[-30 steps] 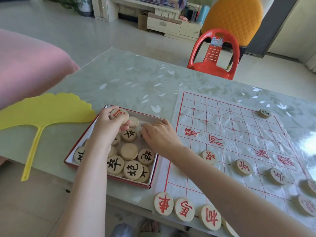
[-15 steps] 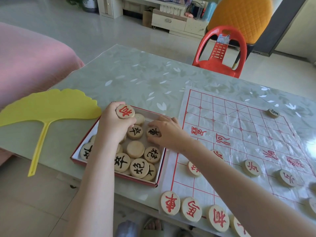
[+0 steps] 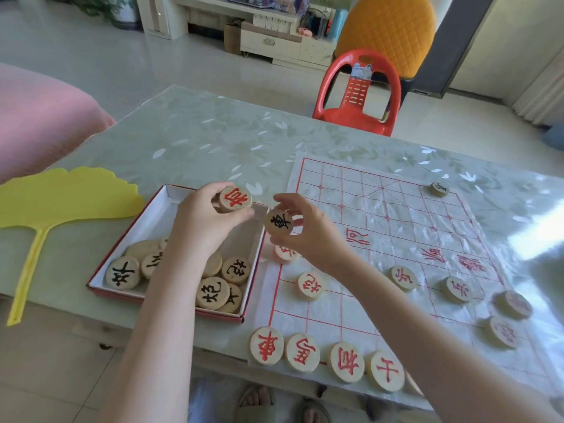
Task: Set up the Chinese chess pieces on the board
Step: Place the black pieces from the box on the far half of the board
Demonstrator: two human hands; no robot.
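On the table (image 3: pixel 189 132), the fan (image 3: pixel 61 193) lies farthest left, the open box (image 3: pixel 152 218) just right of it, and the board (image 3: pixel 396 239) right of the box. Loose pieces (image 3: pixel 213 293) lie heaped in the box's near half, a row of pieces (image 3: pixel 308 352) lines the board's near edge, and a lone piece (image 3: pixel 439 189) sits at its far right corner. Above the box's far right corner the left hand (image 3: pixel 204 227) holds a piece (image 3: pixel 236 198), with the right hand (image 3: pixel 311 236) holding a chariot piece (image 3: pixel 279 222) just beside it; a chair (image 3: pixel 357 96) stands behind the table.
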